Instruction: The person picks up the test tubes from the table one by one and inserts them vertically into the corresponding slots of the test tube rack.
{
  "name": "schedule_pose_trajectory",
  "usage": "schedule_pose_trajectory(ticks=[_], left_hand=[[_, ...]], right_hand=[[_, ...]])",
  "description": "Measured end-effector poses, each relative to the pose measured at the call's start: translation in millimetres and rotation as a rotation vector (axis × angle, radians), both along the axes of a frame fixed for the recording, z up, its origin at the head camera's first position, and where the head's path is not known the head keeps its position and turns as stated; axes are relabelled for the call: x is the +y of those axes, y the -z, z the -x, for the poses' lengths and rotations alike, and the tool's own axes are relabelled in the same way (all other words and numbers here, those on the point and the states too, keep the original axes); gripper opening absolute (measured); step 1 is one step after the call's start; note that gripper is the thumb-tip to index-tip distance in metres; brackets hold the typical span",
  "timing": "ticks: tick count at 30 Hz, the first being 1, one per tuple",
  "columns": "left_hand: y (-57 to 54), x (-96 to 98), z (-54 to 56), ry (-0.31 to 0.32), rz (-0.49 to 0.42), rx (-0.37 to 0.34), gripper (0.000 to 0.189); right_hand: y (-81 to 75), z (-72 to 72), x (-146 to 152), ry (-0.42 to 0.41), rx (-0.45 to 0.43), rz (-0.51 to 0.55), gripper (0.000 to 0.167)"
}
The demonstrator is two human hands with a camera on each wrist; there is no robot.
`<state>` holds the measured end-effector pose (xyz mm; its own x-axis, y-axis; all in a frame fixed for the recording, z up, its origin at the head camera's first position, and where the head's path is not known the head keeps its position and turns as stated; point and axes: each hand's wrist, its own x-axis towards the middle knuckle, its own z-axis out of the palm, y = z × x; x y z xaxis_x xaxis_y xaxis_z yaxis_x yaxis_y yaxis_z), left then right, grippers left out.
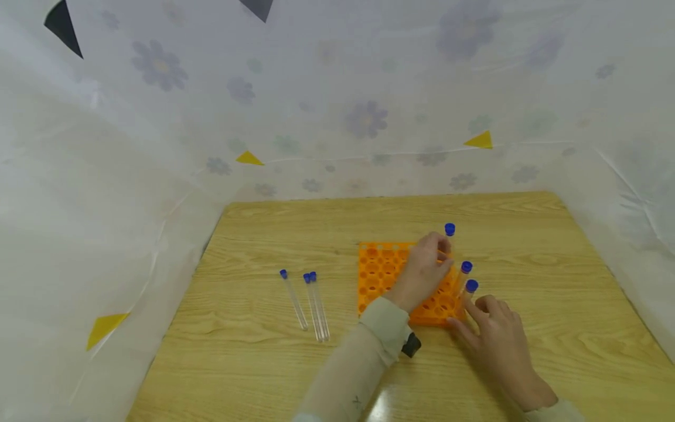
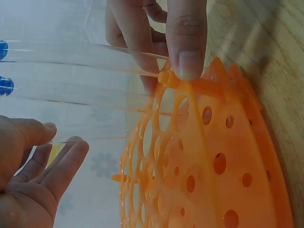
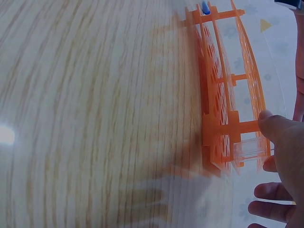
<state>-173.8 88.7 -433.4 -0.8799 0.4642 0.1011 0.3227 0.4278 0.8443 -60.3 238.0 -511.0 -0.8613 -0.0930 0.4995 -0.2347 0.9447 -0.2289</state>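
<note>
Behind the orange rack (image 1: 429, 321) hangs a pale flowered sheet (image 1: 316, 76) with yellow triangles (image 1: 479, 140). On the wooden bench (image 1: 237, 375), to the left of the rack, lie three loose tubes (image 1: 313, 308), two side by side. The left sleeve (image 1: 364, 357) crosses in front of the rack and covers part of it.

The rack has rows of round holes. Three standing tubes (image 1: 462, 281), clear with blue caps, rise along its right side. The right grip (image 1: 498, 337) holds the rack's near right corner, with the thumb on its top edge. The left grip (image 1: 422, 269) is over the rack, its thumb and fingers narrowly apart about the farthest standing tube; whether they pinch it, I cannot tell. This tube's lower part is hidden in the head view.
</note>
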Motion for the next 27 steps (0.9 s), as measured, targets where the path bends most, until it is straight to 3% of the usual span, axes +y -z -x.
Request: schedule_pose_trajectory(ticks=[11, 27], left_hand=[[5.6, 6.1, -0.3, 0.016, 0.097, 0.077, 0.017], [18.4, 10.2, 1.4, 0.061, 0.251, 0.25, 0.019]], right_hand=[[0.0, 0.3, 1, -0.01, 0.016, -0.011, 0.054], [3.0, -0.7, 1, 0.008, -0.011, 0.003, 0.055]])
